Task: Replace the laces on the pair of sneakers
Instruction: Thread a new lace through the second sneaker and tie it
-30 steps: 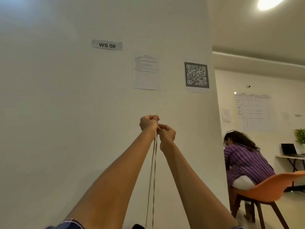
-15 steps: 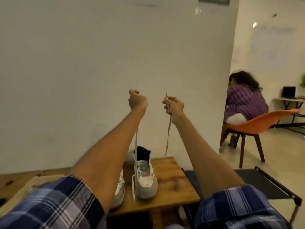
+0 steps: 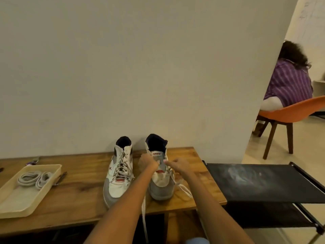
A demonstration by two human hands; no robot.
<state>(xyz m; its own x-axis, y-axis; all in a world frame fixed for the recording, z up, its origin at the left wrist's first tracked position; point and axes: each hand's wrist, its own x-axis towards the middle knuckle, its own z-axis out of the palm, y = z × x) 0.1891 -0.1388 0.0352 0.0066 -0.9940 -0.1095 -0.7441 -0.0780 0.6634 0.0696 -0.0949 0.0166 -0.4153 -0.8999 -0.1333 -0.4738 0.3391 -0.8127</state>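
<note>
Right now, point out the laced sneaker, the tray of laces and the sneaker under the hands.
laced sneaker (image 3: 119,175): head view, on its laced tongue.
tray (image 3: 21,206): head view, on its bare floor.
sneaker under the hands (image 3: 161,190): head view, on its grey toe.

Left of where we grip, a cream tray (image 3: 10,199) sits on the wooden table (image 3: 79,205). To the right we see a black fabric rack (image 3: 263,182), and beyond it a seated person (image 3: 288,81) on an orange chair (image 3: 290,113).
</note>
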